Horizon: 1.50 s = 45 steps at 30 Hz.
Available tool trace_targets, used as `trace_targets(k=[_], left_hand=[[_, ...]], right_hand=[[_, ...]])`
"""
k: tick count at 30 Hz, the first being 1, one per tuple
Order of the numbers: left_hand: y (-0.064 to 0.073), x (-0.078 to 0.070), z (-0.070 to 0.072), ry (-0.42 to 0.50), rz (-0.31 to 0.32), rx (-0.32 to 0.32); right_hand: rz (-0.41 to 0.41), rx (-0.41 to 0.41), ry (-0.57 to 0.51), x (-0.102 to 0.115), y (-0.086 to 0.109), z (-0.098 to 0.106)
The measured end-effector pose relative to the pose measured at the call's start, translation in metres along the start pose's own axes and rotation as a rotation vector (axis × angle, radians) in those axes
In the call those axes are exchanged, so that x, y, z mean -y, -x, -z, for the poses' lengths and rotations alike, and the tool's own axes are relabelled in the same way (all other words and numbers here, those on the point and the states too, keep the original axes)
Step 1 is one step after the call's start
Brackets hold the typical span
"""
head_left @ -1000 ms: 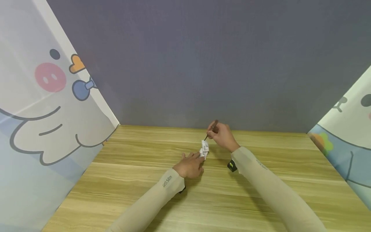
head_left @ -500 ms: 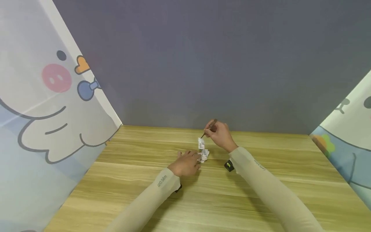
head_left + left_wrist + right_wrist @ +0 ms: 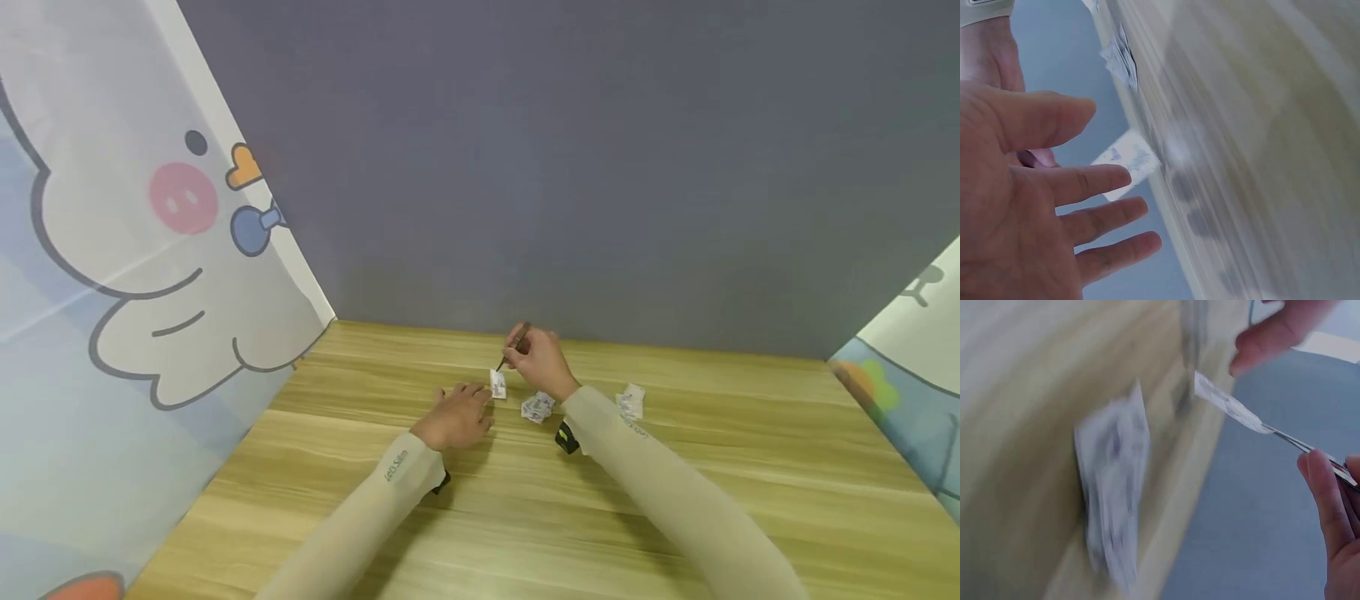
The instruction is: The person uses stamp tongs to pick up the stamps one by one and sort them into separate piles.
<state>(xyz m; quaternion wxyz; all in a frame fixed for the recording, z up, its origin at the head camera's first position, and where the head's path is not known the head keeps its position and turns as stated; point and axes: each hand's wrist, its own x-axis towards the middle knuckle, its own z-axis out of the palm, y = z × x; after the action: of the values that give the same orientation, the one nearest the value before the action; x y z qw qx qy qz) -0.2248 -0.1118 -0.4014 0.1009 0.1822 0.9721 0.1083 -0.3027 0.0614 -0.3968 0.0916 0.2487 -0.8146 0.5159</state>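
My right hand [image 3: 543,367] pinches a pair of tweezers [image 3: 1294,442], dark in the head view and metallic in the right wrist view. Their tips grip one edge of a small white paper slip [image 3: 498,384] with faint printing, tilted in the air. Just left of it, my left hand [image 3: 453,417] hovers over the table with fingers spread and nearly straight. In the left wrist view its index finger overlaps the slip; whether they touch, I cannot tell. A loose pile of similar slips [image 3: 537,407] lies below my right hand.
Another small group of white slips [image 3: 631,401] lies to the right, partly behind the right sleeve [image 3: 675,475]. The wooden table [image 3: 480,533] ends at a grey back panel [image 3: 525,167]. Cartoon-printed walls [image 3: 180,275] stand on both sides.
The right hand has carried the tweezers and slip leftward, away from the pile. My left hand has also shifted left, off the pile. The right-hand group of slips has come into view.
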Motion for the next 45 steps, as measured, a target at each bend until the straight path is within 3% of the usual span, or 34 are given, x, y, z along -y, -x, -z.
trace_targets(k=[12,20,26,34,40,45], left_hand=[[-0.001,0.005,-0.001,-0.018,0.056,0.031],[-0.003,0.005,-0.006,-0.050,0.071,0.045],[-0.003,0.003,-0.006,-0.083,0.059,0.030],[-0.006,0.003,-0.008,-0.098,0.071,0.027],[-0.009,0.010,-0.008,-0.048,0.087,-0.001],[-0.008,0.013,-0.007,-0.030,0.077,-0.032]], right_hand=[[-0.054,-0.023,0.067,-0.004,-0.007,-0.034],[-0.070,-0.018,0.165,-0.008,-0.008,-0.039],[-0.084,-0.019,0.173,-0.010,-0.007,-0.038],[-0.149,-0.044,0.095,-0.010,-0.006,-0.020],[-0.099,-0.044,0.131,-0.012,-0.004,0.003],[-0.080,0.008,0.144,-0.014,0.002,0.030]])
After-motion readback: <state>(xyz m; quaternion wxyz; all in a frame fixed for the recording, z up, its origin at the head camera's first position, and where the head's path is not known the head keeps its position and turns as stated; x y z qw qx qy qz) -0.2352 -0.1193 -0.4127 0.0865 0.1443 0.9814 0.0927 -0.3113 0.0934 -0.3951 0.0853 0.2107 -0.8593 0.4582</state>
